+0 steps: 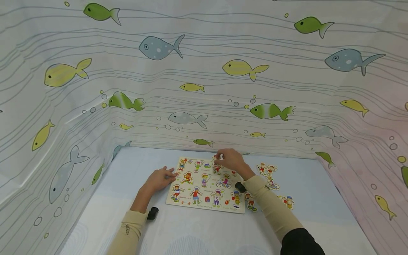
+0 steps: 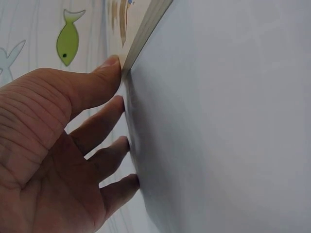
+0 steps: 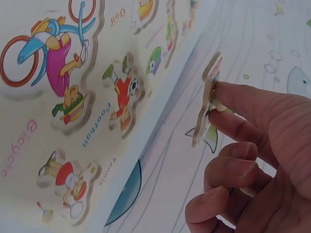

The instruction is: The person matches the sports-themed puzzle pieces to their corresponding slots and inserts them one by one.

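While the left hand [image 1: 160, 179] rests with its fingers apart and thumb against the board [image 1: 197, 179], apparently to steady it near the far edge of the counter [image 1: 111, 191], the right hand [image 1: 230, 159] pinches a piece [image 3: 205, 99] by its fingertips above the board's far side, a grip that likely leaves the outline free. Loose pieces [image 1: 289, 202] lie toward the counter's right edge, probably for that hand's easy reach; only the head view shows them. The right wrist view alone reveals the held piece's layered edge and the word "Bicycle".
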The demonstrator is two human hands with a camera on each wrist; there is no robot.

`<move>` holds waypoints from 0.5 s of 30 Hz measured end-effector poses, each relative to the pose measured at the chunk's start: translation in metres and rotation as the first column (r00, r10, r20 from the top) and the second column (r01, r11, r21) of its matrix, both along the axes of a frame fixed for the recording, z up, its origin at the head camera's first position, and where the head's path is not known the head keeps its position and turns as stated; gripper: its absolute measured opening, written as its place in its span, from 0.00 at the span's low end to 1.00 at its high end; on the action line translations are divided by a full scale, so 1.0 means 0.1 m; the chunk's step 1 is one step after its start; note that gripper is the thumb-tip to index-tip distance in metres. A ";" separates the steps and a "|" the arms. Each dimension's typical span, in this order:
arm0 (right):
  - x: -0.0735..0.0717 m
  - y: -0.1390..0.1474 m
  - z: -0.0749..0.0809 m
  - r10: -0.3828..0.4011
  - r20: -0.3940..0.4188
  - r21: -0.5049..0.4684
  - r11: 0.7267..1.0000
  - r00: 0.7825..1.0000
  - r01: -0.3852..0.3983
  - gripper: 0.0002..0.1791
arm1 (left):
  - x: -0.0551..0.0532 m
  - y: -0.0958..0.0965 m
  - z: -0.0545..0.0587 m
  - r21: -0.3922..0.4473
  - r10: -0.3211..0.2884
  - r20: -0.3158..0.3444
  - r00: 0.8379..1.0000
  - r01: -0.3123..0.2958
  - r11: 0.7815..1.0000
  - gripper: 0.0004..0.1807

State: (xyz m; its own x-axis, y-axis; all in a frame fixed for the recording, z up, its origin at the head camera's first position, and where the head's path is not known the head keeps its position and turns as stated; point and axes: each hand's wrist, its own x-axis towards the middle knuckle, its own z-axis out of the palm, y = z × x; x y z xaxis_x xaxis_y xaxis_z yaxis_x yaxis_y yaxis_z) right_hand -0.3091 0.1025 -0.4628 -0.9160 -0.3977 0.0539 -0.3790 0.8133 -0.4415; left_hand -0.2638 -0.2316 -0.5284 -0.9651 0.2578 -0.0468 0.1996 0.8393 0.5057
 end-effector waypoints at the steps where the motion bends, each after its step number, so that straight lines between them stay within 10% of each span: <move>1: -0.01 -0.02 0.00 0.001 -0.001 0.003 1.000 1.000 -0.001 0.08 | 0.00 0.00 0.00 0.001 -0.001 -0.001 1.000 0.001 1.000 0.16; 15: -0.09 -0.28 -0.09 0.004 0.010 0.013 1.000 1.000 -0.004 0.08 | 0.00 -0.01 0.01 0.004 0.004 0.014 1.000 -0.004 1.000 0.16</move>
State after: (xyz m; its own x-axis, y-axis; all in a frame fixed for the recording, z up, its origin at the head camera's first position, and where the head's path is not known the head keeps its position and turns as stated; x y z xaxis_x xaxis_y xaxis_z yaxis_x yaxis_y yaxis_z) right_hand -0.3180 0.0746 -0.4716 -0.9148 -0.4020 0.0389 -0.3778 0.8176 -0.4345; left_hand -0.2636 -0.2322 -0.5271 -0.9654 0.2539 -0.0593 0.1890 0.8381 0.5118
